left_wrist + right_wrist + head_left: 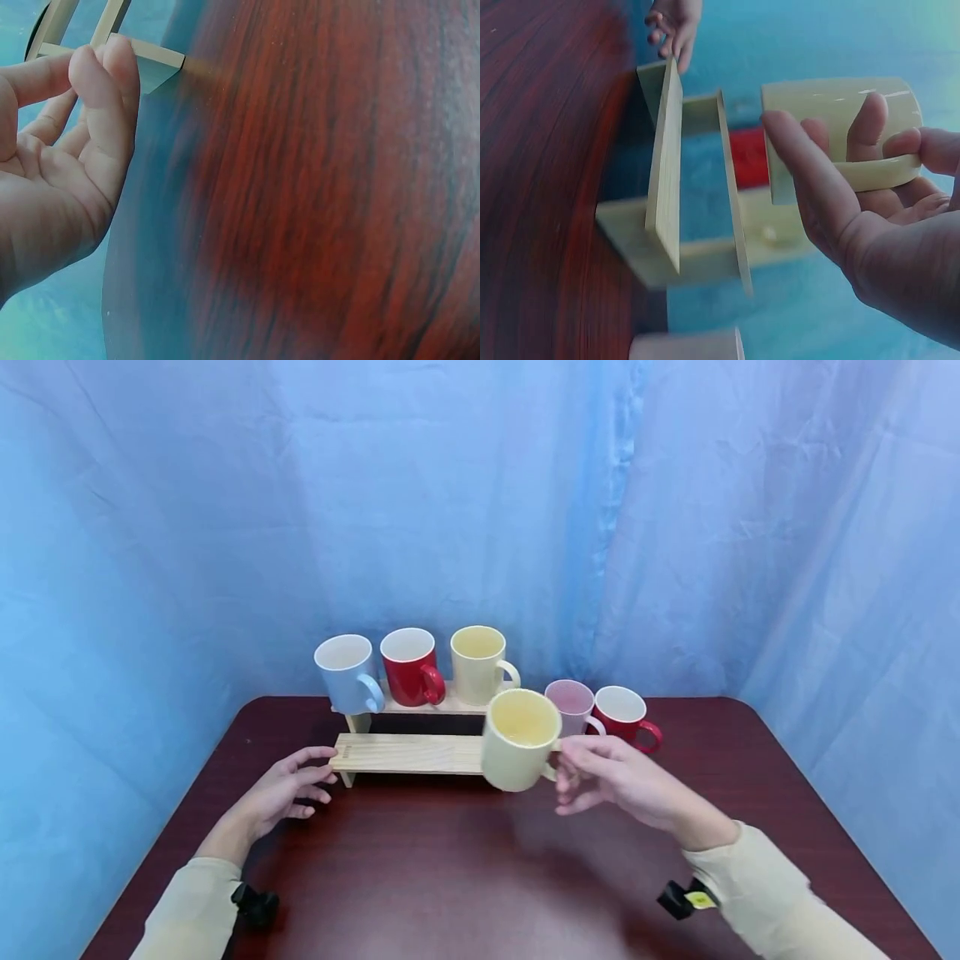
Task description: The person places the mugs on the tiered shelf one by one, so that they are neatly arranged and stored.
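Note:
My right hand [611, 781] grips a pale yellow mug [517, 752] by its handle, holding it upright above the right end of the lower tier. In the right wrist view, the fingers curl at the mug's handle [881, 172]. My left hand [277, 793] is at the left end of the wooden two-tier rack [408, 752], fingers loosely bent; the fingertips appear to touch the lower board's end. On the upper tier stand a light blue mug [347, 681], a red mug [405, 681] with white inside, and another pale yellow mug [474, 672].
Right of the rack, a pink mug [572, 702] and a second red mug [618, 710] stand on the dark red-brown table [420, 877]. Blue curtain cloth [450, 510] hangs behind and at both sides.

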`<control>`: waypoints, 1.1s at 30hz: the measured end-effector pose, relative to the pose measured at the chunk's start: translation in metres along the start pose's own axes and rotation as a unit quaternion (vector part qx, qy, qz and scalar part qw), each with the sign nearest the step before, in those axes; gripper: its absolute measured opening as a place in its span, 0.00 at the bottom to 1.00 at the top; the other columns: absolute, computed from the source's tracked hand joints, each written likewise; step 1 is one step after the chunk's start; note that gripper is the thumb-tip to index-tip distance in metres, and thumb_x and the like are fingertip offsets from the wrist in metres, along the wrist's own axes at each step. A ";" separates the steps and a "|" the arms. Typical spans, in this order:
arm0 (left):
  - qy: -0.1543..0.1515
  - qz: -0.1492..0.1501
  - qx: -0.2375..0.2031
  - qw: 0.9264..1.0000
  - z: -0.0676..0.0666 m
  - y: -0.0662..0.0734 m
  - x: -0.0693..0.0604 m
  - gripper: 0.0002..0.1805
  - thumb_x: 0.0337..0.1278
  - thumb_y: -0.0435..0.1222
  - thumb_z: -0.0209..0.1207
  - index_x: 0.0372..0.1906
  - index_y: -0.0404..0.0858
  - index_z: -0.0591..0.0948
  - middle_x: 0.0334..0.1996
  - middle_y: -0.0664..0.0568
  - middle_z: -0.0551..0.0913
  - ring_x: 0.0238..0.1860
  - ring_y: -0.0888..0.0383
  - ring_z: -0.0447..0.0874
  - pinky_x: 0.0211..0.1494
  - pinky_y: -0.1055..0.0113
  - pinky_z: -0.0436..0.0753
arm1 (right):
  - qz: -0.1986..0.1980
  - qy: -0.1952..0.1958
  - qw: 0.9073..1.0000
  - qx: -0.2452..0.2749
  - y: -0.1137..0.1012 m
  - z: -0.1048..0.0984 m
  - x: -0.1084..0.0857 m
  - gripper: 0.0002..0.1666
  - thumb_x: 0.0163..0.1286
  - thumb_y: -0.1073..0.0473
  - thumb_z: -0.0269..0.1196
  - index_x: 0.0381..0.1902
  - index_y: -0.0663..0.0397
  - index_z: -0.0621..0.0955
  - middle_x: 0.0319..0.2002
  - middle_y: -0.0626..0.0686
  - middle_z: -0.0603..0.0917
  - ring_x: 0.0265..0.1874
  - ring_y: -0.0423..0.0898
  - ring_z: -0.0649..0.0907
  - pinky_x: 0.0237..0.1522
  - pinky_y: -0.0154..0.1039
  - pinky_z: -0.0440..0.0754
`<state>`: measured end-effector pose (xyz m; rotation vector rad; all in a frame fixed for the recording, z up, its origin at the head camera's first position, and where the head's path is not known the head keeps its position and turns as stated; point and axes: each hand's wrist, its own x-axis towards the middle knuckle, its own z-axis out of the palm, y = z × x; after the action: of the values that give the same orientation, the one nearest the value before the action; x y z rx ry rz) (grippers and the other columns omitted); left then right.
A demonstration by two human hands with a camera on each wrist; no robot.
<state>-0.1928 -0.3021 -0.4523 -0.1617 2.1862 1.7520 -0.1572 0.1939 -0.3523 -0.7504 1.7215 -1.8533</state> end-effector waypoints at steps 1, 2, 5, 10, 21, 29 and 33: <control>0.004 0.000 0.003 1.000 0.000 0.000 0.000 0.31 0.72 0.48 0.60 0.73 0.44 0.66 0.50 0.45 0.79 0.39 0.52 0.84 0.34 0.63 0.84 | 0.001 0.001 1.000 -0.005 0.002 0.006 0.008 0.14 0.82 0.61 0.50 0.39 0.64 0.77 0.34 0.56 0.82 0.36 0.48 0.84 0.47 0.64 0.82; 0.009 0.001 0.006 1.000 -0.001 0.000 0.000 0.30 0.72 0.48 0.59 0.72 0.45 0.67 0.50 0.45 0.79 0.39 0.52 0.83 0.34 0.63 0.84 | 0.003 0.002 1.000 -0.009 0.004 0.013 0.017 0.14 0.82 0.60 0.51 0.40 0.66 0.77 0.34 0.57 0.82 0.36 0.48 0.84 0.46 0.64 0.83; 0.016 0.007 0.012 1.000 -0.002 0.000 0.000 0.29 0.72 0.48 0.59 0.72 0.44 0.68 0.51 0.44 0.79 0.39 0.52 0.82 0.33 0.64 0.83 | 0.011 0.002 1.000 -0.002 0.011 0.031 0.041 0.16 0.82 0.58 0.52 0.39 0.68 0.75 0.34 0.61 0.81 0.34 0.51 0.84 0.45 0.63 0.83; 0.023 0.006 0.009 1.000 -0.002 -0.002 -0.001 0.27 0.73 0.47 0.59 0.70 0.43 0.70 0.50 0.44 0.79 0.38 0.53 0.81 0.31 0.65 0.81 | 0.031 -0.005 0.999 0.014 0.023 0.057 0.081 0.17 0.82 0.56 0.52 0.36 0.64 0.75 0.35 0.64 0.81 0.33 0.53 0.84 0.43 0.58 0.85; 0.017 0.009 0.006 1.000 -0.001 0.001 0.001 0.27 0.73 0.47 0.58 0.70 0.44 0.70 0.52 0.41 0.80 0.41 0.52 0.81 0.35 0.64 0.83 | 0.062 -0.018 0.998 -0.002 0.041 0.088 0.145 0.19 0.81 0.49 0.54 0.35 0.58 0.75 0.40 0.70 0.81 0.33 0.51 0.84 0.42 0.53 0.87; 0.013 0.007 0.017 1.000 0.000 0.001 0.004 0.26 0.74 0.45 0.57 0.70 0.42 0.69 0.55 0.41 0.80 0.45 0.50 0.81 0.37 0.61 0.83 | 0.078 -0.025 0.997 -0.008 0.054 0.100 0.173 0.21 0.81 0.47 0.55 0.34 0.60 0.75 0.37 0.64 0.82 0.30 0.51 0.84 0.40 0.52 0.87; 0.017 0.015 0.029 0.999 0.001 0.002 0.005 0.26 0.75 0.44 0.55 0.71 0.40 0.68 0.55 0.42 0.81 0.45 0.51 0.81 0.37 0.61 0.83 | 0.083 -0.019 0.996 -0.028 0.059 0.101 0.180 0.22 0.80 0.47 0.55 0.40 0.62 0.79 0.34 0.56 0.83 0.34 0.57 0.84 0.40 0.51 0.87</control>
<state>-0.1980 -0.3001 -0.4522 -0.1453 2.2713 1.7123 -0.2183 -0.0074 -0.3956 -0.6383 1.7608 -1.6758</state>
